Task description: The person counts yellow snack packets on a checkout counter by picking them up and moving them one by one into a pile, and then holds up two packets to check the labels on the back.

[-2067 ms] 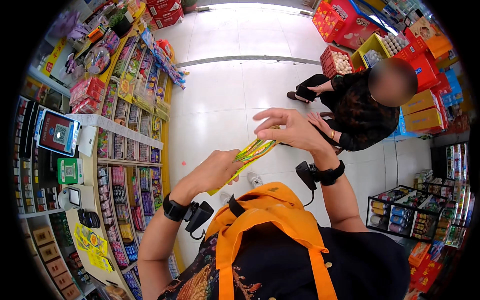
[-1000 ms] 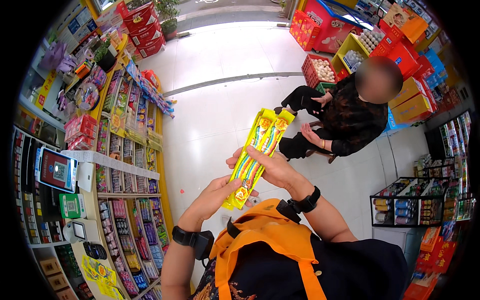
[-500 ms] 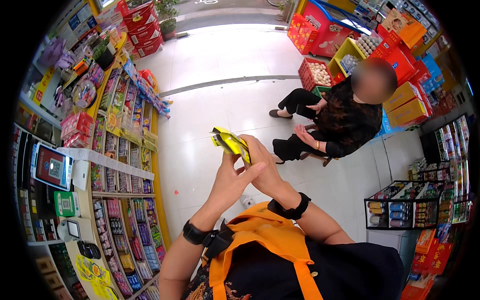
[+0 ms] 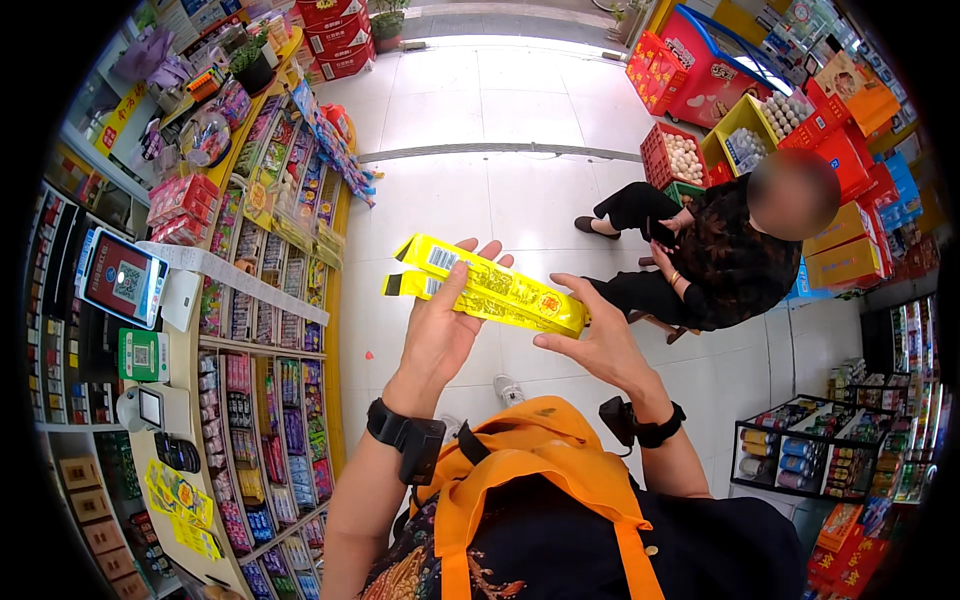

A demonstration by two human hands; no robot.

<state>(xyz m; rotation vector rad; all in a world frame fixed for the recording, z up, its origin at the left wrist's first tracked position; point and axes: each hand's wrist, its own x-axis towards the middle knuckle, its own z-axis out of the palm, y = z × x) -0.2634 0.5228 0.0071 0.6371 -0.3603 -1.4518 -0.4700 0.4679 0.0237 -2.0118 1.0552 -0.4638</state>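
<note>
Both hands hold two long yellow packets (image 4: 490,290) above the white shop floor (image 4: 480,190).
Left hand (image 4: 440,330) clasps them at nine o'clock, right hand (image 4: 595,345) pinches the three o'clock end; they look light, crinkly, slippery.

Orange apron (image 4: 540,470), dark patterned top (image 4: 600,550), black wristbands (image 4: 405,437)

Yellow packets (image 4: 490,290): glossy plastic film, light glare, slight crinkle. Floor (image 4: 520,130): smooth pale tile, shiny, strong reflections nr doorway. Apron (image 4: 530,480): orange cloth, matt, soft folds. Wrist straps (image 4: 405,435): black, matt, prob. plastic/rubber, view too small to tell. Crates (image 4: 665,150): red hard plastic, open lattice. Wire rack (image 4: 800,455): thin black metal. Shelf unit (image 4: 290,290): snack packs w/ shiny wrappers. Boxes (image 4: 840,245): orange cardboard, matt.
</note>
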